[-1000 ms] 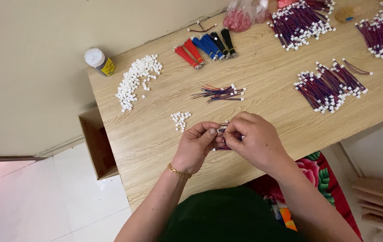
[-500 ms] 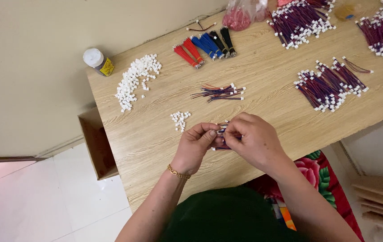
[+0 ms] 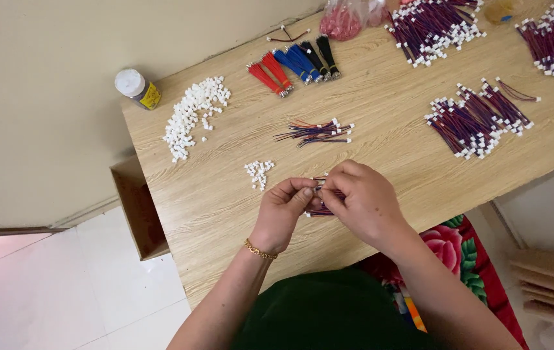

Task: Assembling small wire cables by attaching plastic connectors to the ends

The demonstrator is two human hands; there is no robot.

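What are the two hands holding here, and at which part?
Both the left hand and right hand pinch a small bundle of thin wires near its upper end; exact grip hidden by fingers.

Two hands, one bottle, two white connector piles, one cardboard box

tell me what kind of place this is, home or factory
Probably a home or small workshop doing piecework wire assembly. A plain wooden table against a wall holds a heap of small white connectors and piles of finished wire leads, while both hands work on one small wire bundle.
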